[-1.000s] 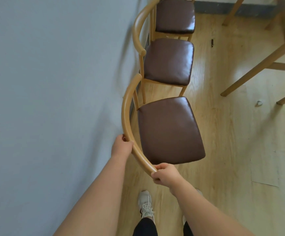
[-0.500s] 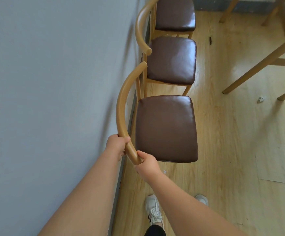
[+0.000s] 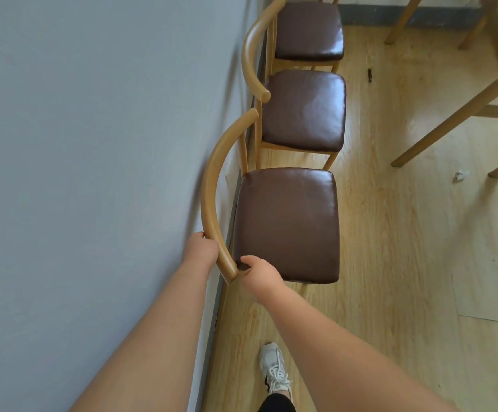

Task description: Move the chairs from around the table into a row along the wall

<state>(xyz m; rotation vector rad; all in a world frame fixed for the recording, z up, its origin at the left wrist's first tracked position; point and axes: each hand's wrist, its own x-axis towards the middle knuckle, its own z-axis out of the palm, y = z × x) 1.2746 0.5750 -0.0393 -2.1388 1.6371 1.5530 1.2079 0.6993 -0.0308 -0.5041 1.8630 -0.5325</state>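
Three wooden chairs with brown padded seats stand in a row along the grey wall [image 3: 93,144]. The nearest chair [image 3: 286,224] has its curved backrest against the wall. My left hand [image 3: 201,252] grips the near part of that backrest from the wall side. My right hand [image 3: 258,272] holds the backrest's near end beside the seat corner. The second chair [image 3: 305,111] stands just beyond, close to the nearest one. The third chair [image 3: 310,31] is at the top, partly cut off.
Wooden table legs [image 3: 455,114] slant across the top right. A small scrap of paper [image 3: 458,175] and a dark speck [image 3: 370,75] lie on the wood floor. My white shoe [image 3: 274,373] is below the chair. A dark skirting strip runs along the wall base.
The nearest chair has swung and moved left so its backrest lies against the wall, in line with the other two. Both hands stayed on the backrest; my right hand slid to its end.
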